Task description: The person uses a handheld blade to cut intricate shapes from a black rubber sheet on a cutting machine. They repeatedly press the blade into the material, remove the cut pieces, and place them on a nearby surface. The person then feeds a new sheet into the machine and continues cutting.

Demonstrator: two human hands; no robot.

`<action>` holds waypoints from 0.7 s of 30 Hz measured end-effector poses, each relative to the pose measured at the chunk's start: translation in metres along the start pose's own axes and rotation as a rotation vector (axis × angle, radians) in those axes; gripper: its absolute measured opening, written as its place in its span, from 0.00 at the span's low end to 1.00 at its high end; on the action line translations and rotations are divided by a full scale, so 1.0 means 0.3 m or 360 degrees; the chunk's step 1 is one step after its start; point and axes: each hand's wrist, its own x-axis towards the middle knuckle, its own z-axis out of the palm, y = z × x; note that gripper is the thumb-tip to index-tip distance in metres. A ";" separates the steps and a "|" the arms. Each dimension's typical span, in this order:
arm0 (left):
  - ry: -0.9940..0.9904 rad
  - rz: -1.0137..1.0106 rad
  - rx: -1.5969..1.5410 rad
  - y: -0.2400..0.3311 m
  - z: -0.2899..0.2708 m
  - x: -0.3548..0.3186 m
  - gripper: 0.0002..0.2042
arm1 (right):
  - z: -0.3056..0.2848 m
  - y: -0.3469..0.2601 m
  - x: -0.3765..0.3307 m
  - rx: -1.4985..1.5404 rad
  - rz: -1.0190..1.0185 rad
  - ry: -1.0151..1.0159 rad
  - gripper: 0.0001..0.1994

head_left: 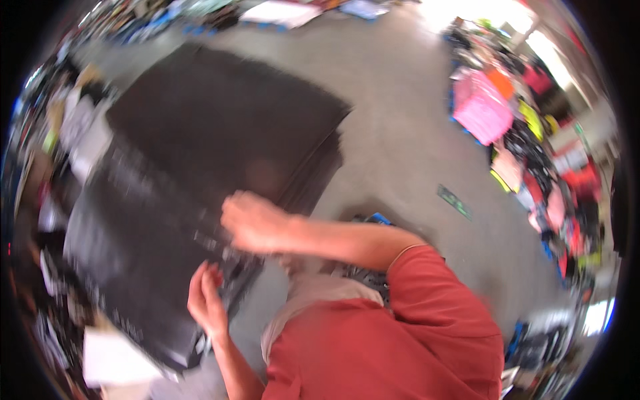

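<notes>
A large stack of black sheets (pixel 227 113), perhaps fabric or soft plastic, lies in front of me and to my left. Its nearer part (pixel 133 233) carries faint pale marks along the edges. Over the right side of this stack is my right hand (pixel 257 221), fingers curled together; motion blur hides whatever they hold. My left hand (pixel 208 303) is lower and nearer to me, by the stack's near edge. Its fingers are loosely bent and somewhat apart, with nothing visible in them.
Heaped coloured goods line the right side, among them a pink bundle (pixel 483 107). More piles stand along the left and far edges. A white sheet or board (pixel 117 359) lies at the lower left. Grey floor (pixel 393 120) bears a dark green marking (pixel 455 202).
</notes>
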 end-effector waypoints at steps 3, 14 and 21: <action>-0.0075 0.0047 0.0042 0.021 0.025 0.160 0.17 | 0.033 0.018 0.031 0.0146 0.0125 -0.0092 0.17; -0.0408 -0.0241 -0.0220 0.062 0.169 0.422 0.20 | -0.079 0.139 0.102 0.0330 0.0809 -0.0038 0.09; -0.0501 -0.0075 -0.0635 0.072 0.287 0.537 0.15 | -0.119 0.134 0.076 0.0421 0.0534 0.0150 0.24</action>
